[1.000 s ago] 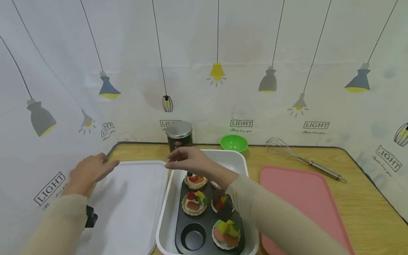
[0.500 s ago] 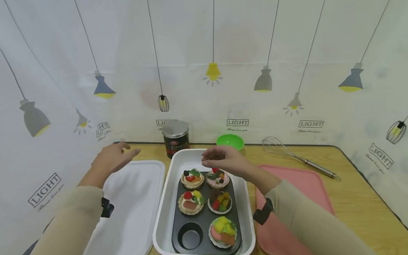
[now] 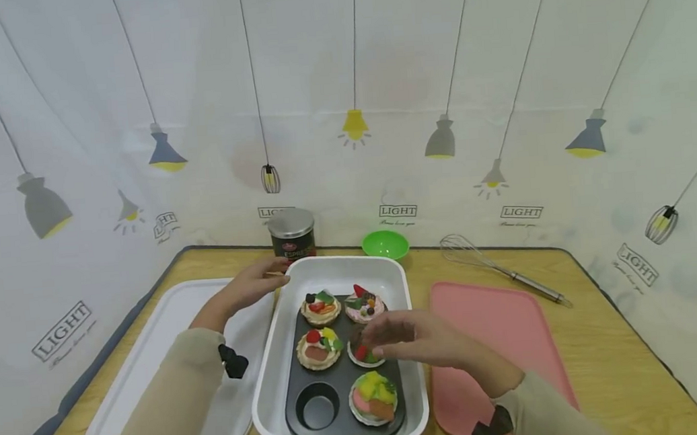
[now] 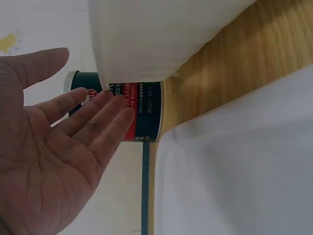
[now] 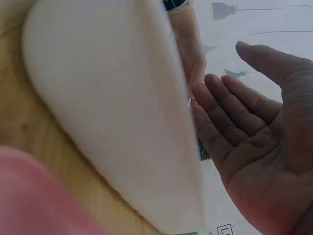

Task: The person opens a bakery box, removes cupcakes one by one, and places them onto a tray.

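A deep white rectangular basin (image 3: 262, 385) holds a dark muffin pan (image 3: 339, 428). Several fruit tarts sit in its cups, among them a yellow-and-pink one (image 3: 373, 399) at the front right; the front left cup (image 3: 317, 406) is bare. My left hand (image 3: 243, 291) hovers by the basin's far left corner, near an espresso tin (image 4: 142, 115), fingers extended and holding nothing. Over the basin's right side hangs my right hand (image 3: 424, 339), loosely curved with nothing in it. It partly hides the chocolate-coloured tart (image 3: 358, 353) in the middle row.
Left of the basin lies a white tray (image 3: 124, 395), and on the right a pink tray (image 3: 489, 315). A green bowl (image 3: 385, 244) and a whisk (image 3: 510, 273) lie along the back of the wooden table (image 3: 632, 373), before a printed curtain (image 3: 313, 58).
My left hand has moved right, from above the white tray to the basin's far left corner. My right hand has come right and nearer, from the basin's far end to its right side.
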Tool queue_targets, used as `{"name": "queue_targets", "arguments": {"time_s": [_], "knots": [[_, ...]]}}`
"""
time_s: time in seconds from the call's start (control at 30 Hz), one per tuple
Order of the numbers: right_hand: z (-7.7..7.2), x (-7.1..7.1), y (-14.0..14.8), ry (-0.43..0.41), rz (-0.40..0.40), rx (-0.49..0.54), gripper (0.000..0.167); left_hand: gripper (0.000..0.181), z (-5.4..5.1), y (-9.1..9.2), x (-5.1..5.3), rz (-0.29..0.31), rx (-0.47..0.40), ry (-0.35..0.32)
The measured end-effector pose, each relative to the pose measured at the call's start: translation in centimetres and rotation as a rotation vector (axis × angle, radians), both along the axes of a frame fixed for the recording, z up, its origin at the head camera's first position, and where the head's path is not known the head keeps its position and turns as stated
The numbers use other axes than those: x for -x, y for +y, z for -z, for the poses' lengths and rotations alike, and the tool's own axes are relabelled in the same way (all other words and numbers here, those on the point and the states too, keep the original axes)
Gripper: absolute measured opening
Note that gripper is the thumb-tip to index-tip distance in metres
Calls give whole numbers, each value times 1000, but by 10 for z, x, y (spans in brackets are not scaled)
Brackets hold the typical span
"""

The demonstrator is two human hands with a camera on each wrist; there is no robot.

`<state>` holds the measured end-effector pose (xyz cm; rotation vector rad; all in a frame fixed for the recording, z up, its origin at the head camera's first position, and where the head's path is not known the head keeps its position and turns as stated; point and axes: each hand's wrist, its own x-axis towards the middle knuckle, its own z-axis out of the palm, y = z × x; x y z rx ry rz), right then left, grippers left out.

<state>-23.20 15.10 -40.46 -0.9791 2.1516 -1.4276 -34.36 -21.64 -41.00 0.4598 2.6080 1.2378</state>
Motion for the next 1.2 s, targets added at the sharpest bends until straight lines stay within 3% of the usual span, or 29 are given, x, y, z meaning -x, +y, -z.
{"name": "queue_targets", "arguments": {"time_s": [0.2,0.37,0.53,0.83,1.03,1.2], "knots": [[13,-16,1,42,-81,-51,32,63,23,2,0,-10,-163,-107],[14,-21,2,153,-123,-90,36,64,34,1,-1,-3,-244,-142],[16,-23,1,278,-137,-161,40,62,40,3,-2,-7,-295,-162],[19,-29,-2,406,-157,-347,55,63,51,1,-4,15,-391,-228],[20,-29,-2,447,-200,-366,64,62,51,0,-4,32,-406,-221],[21,-31,-2,552,-223,-430,73,62,51,3,-2,27,-411,-234]]}}
